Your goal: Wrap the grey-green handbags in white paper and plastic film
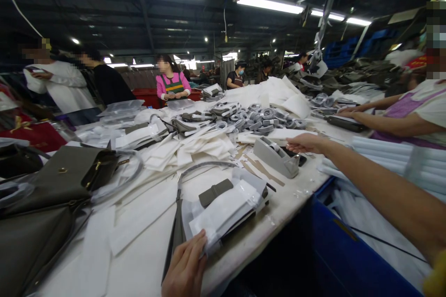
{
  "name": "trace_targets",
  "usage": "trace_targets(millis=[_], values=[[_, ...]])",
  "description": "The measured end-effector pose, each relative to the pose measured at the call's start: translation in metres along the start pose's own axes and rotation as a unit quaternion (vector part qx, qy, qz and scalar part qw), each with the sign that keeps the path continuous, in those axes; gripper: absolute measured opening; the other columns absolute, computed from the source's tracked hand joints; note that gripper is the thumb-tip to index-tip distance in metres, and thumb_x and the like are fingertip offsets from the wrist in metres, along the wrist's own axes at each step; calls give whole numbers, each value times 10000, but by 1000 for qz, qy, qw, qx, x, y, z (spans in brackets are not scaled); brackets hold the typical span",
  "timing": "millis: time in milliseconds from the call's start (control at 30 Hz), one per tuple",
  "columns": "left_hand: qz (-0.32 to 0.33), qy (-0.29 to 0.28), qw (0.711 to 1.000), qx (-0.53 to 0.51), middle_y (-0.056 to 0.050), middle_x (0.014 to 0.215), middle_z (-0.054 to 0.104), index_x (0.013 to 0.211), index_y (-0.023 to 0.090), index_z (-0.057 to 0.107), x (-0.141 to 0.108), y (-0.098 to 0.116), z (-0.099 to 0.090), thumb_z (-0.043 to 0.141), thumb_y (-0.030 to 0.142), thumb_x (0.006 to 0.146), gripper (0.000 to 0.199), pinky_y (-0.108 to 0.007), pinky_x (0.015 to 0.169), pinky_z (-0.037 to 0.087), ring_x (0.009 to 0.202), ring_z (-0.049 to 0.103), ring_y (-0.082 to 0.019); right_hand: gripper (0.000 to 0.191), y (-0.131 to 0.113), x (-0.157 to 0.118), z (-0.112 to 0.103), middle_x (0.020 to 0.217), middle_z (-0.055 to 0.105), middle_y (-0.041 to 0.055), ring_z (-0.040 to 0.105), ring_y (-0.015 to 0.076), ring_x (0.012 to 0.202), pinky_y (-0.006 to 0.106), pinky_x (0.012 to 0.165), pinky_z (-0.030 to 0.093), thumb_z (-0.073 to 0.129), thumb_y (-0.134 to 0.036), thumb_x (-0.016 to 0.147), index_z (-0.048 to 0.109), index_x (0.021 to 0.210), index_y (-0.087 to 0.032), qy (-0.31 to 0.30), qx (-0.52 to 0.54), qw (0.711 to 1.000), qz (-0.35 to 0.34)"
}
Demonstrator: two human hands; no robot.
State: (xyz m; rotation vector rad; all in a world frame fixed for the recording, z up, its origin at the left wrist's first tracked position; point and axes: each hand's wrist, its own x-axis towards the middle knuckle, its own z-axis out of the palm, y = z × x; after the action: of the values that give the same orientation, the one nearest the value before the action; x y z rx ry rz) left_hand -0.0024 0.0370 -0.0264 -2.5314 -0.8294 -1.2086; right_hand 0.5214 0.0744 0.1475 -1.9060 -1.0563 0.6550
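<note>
A dark bag (240, 222) partly wrapped in white sheet and clear film lies at the table's front edge, with its strap curving behind it. My left hand (186, 264) grips the near left corner of this bag, fingers together on the white wrap. A small olive-grey flap piece (216, 192) shows on top of the wrapping. Beyond the bag stands a grey tape dispenser (275, 157). My right hand (304, 143) is at the dispenser's right end, fingertips pinched together; what they hold is too small to make out.
White sheets (146, 213) and wrapped straps (261, 118) cover much of the table (292, 195). Olive bags (45, 213) lie at the left. A blue bin (348, 241) stands below the right edge. A co-worker's arms (386, 113) rest at the far right; other people stand behind.
</note>
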Motion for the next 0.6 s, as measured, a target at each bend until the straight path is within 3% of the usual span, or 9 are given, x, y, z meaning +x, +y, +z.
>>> trace_targets(millis=[100,233,367,500,600], values=[[2,0,1000,-10,-24,1238,701,1285,166,611,2,1,-1,536,84,961,342,-262,950,515,1092,644,-176,372,12,-27,-22,879,736,257,702,159,677,241,633,553,603,-360,939,714,853,-15,-33,25,997,65],[5,-1,1000,-18,-33,1227,706,1290,149,609,5,1,-3,556,79,955,346,-269,961,501,1090,639,-180,370,47,-66,-35,1012,735,268,719,177,722,226,626,568,639,-432,913,743,867,-81,-17,44,996,82],[19,-3,1000,-20,-38,1218,709,1294,143,607,5,-2,-3,560,91,957,344,-274,959,494,1074,643,-184,293,89,-83,-18,995,755,219,735,213,795,255,687,600,723,-424,830,744,863,-133,7,51,997,65],[18,0,1000,-17,-27,1217,708,1298,164,610,5,-4,-2,557,99,959,349,-272,954,492,1063,647,-184,264,121,-74,7,878,773,149,735,220,758,309,706,620,714,-427,787,719,839,-168,58,14,998,23],[16,3,1000,-19,-29,1222,706,1300,162,609,5,-3,-2,564,99,956,353,-272,957,489,1066,646,-184,242,134,-65,12,764,763,101,721,222,681,333,657,611,662,-431,790,703,797,-192,97,-59,993,-25]])
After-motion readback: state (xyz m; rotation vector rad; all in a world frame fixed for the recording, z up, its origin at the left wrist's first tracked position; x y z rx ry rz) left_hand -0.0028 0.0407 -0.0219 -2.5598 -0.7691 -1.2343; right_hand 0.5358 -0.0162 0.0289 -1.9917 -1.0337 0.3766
